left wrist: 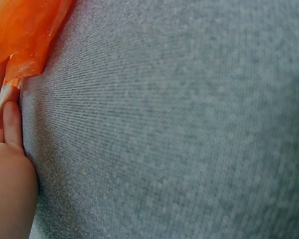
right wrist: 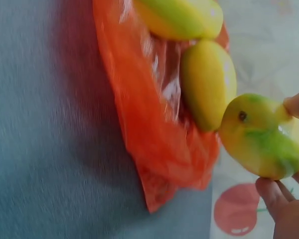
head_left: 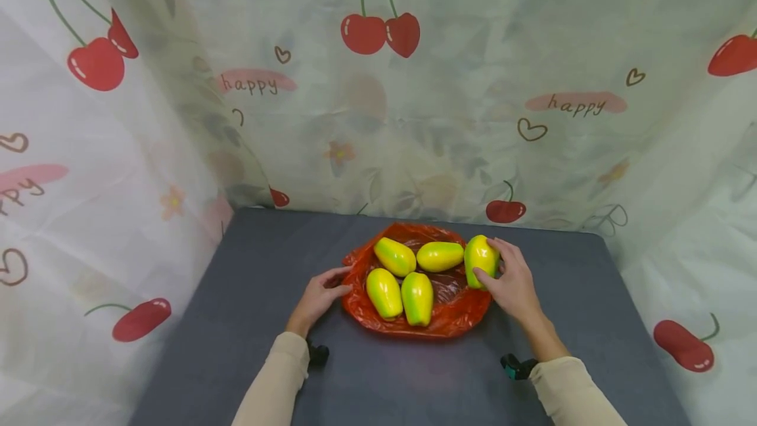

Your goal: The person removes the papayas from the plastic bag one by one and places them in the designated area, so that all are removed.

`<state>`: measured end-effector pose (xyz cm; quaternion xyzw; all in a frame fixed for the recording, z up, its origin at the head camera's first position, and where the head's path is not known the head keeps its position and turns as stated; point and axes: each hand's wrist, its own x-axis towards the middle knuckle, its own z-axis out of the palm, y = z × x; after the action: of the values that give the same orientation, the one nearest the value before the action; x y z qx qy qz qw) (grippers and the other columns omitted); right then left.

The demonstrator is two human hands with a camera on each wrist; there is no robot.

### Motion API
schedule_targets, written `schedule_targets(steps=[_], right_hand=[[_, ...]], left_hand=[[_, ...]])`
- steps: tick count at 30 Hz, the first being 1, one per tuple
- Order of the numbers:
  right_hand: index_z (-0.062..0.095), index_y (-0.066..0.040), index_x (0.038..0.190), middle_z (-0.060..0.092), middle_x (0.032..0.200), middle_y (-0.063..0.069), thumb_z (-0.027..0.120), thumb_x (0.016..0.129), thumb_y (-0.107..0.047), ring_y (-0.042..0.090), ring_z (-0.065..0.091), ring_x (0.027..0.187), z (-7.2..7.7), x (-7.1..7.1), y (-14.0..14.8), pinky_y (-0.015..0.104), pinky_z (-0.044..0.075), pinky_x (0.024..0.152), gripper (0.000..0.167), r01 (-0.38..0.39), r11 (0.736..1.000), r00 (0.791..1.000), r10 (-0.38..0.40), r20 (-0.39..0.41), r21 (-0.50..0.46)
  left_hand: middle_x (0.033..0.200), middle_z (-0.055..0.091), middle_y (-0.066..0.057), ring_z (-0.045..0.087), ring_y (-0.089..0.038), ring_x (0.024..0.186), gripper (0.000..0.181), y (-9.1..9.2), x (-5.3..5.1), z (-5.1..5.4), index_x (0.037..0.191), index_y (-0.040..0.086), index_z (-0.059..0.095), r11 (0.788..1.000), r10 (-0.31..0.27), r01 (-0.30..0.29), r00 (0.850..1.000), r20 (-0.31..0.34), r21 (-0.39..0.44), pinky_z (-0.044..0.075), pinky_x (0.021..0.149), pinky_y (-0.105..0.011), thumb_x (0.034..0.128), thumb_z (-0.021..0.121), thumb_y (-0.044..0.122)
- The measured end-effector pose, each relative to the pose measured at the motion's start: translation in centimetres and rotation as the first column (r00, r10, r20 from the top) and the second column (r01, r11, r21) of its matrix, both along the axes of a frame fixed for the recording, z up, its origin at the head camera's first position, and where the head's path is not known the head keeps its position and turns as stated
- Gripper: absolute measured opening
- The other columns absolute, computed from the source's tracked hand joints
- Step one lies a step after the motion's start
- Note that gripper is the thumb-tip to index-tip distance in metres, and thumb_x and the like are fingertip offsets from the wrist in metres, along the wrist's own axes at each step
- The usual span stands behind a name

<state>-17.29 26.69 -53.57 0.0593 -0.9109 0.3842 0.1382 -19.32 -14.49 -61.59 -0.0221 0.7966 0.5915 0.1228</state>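
A red plastic bag (head_left: 452, 327) lies spread on the table with several yellow-green mangoes on it, one of them (head_left: 417, 299) at its near side. The right hand (head_left: 513, 281) grips another mango (head_left: 480, 260) between thumb and fingers at the bag's right edge; in the right wrist view this mango (right wrist: 261, 137) is held by the fingertips beside a second mango (right wrist: 208, 84). At the bag's left edge the left hand (head_left: 319, 298) touches the plastic with its fingers extended. The left wrist view shows the left hand (left wrist: 10, 164) against the orange-red plastic (left wrist: 27, 35).
The dark grey table (head_left: 236, 321) stretches around the bag. A curtain printed with cherries (head_left: 378, 123) hangs behind and at both sides of the table. Each wrist carries a small dark device, one at the left (head_left: 318, 355) and one at the right (head_left: 518, 367).
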Motion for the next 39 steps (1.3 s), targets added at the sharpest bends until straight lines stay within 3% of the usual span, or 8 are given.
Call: schedule_targets(steps=[12, 19, 32, 39], right_hand=[[0.049, 0.002, 0.145, 0.042, 0.148, 0.03, 0.078, 0.088, -0.012, 0.048, 0.047, 0.131, -1.3, -1.9, 3.8, 0.066, 0.049, 0.101, 0.065, 0.102, 0.992, 0.994, -0.104, 0.014, 0.075], [0.046, 0.004, 0.147, 0.04, 0.149, 0.031, 0.075, 0.09, -0.014, 0.049, 0.043, 0.132, -1.5, -2.6, 6.3, 0.067, 0.042, 0.107, 0.067, 0.159, 0.977, 0.98, -0.173, 0.094, 0.143], [0.038, 0.007, 0.151, 0.035, 0.153, 0.035, 0.066, 0.093, -0.019, 0.051, 0.038, 0.135, -2.6, -3.5, 8.9, 0.068, 0.037, 0.111, 0.069, 0.138, 0.97, 0.954, -0.185, 0.236, 0.202], [0.037, 0.008, 0.151, 0.037, 0.152, 0.035, 0.064, 0.093, -0.02, 0.05, 0.039, 0.133, -3.0, -3.9, 9.1, 0.068, 0.037, 0.111, 0.07, 0.149, 0.972, 0.946, -0.194, 0.258, 0.183]], left_hand=[[0.143, 0.063, -0.005, 0.055, -0.029, 0.137, 0.044, 0.0, 0.7, 0.5, 0.136, 0.026, 0.066, 1.0, 0.002, -0.002, 1.0, -0.001, 0.017, 0.04, 0.12, -0.052, 0.0925, 0.074, 0.022], [0.139, 0.066, -0.001, 0.057, -0.025, 0.135, 0.043, -0.1, 0.4, 0.2, 0.134, 0.029, 0.067, 1.0, 0.008, -0.008, 1.0, -0.007, 0.023, 0.042, 0.118, -0.05, 0.0922, 0.075, 0.022], [0.138, 0.067, -0.002, 0.059, -0.027, 0.132, 0.044, 0.5, 0.1, 0.3, 0.134, 0.028, 0.067, 1.0, -0.001, 0.002, 1.0, -0.008, 0.003, 0.045, 0.116, -0.051, 0.0913, 0.076, 0.022], [0.136, 0.067, 0.0, 0.058, -0.025, 0.133, 0.044, 0.3, 0.1, 0.2, 0.133, 0.03, 0.068, 1.0, 0.009, -0.009, 1.0, -0.004, 0.008, 0.043, 0.118, -0.051, 0.0903, 0.077, 0.023]])
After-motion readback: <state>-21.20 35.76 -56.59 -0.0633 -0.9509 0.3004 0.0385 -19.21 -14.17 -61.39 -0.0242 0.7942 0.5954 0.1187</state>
